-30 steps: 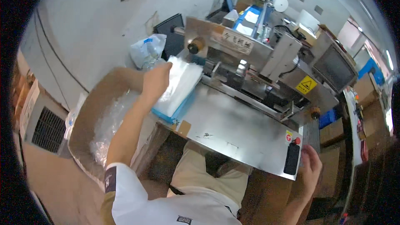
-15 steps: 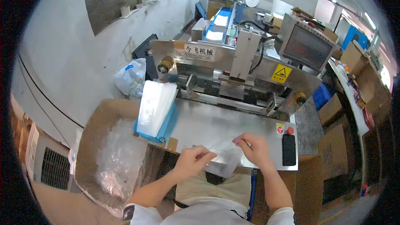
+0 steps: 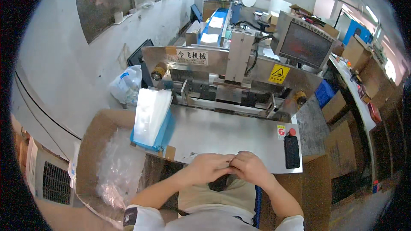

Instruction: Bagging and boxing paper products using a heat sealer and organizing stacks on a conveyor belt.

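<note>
Both forearms point(image 3: 159, 188) angle inward — left hand point(image 3: 206, 168) touching right hand point(image 3: 251, 169), fingers point(image 3: 242, 161) curled.

Where the left hand point(image 3: 209, 167) and right hand point(image 3: 251, 169) meet, anything between them is hidden; the lower edge cuts off the white shirt point(image 3: 214, 218); the monitor screen point(image 3: 306, 45) is too blurred to read.

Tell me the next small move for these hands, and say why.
Perhaps ease the left hand and right hand slightly apart: they meet near the table's front edge, hiding whatever may lie between them.
</note>
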Demonstrator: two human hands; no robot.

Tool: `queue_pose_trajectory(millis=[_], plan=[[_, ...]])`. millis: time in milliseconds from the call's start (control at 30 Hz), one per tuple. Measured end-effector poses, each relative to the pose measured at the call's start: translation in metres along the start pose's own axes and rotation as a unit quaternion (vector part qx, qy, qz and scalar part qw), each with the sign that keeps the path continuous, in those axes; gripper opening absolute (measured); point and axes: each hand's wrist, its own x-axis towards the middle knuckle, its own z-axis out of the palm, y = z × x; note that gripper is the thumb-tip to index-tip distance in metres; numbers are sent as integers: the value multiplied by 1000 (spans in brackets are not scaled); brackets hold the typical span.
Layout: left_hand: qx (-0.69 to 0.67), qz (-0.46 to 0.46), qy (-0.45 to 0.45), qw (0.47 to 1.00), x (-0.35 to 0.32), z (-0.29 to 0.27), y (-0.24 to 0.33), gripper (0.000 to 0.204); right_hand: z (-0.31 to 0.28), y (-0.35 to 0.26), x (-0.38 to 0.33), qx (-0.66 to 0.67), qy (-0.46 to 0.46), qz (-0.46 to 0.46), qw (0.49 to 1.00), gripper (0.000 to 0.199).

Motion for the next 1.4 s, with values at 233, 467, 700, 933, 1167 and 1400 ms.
queue_pose_trajectory(millis=[233, 467, 700, 933, 1167, 1400], plan=[[90, -62, -133, 985, -4, 0, -28, 21, -12, 10, -7, 63, -161, 126, 977, 14], [24, -140, -213, 967, 5, -53, -40, 26, -42, 42, 2, 168, -188, 44, 967, 13], [-15, -111, -220, 969, 74, -56, -159, 31, 0, 144, 47, 256, -114, 221, 934, 19], [-98, -259, -210, 938, 218, -80, -216, 33, 6, 253, 108, 92, -70, 243, 963, 20], [-52, -56, -164, 983, 259, -66, -301, 40, 10, 269, 151, -60, 42, 237, 969, 29], [357, -144, -9, 923, 207, -27, -182, 25, 62, 198, 134, -175, 47, 199, 963, 47]])
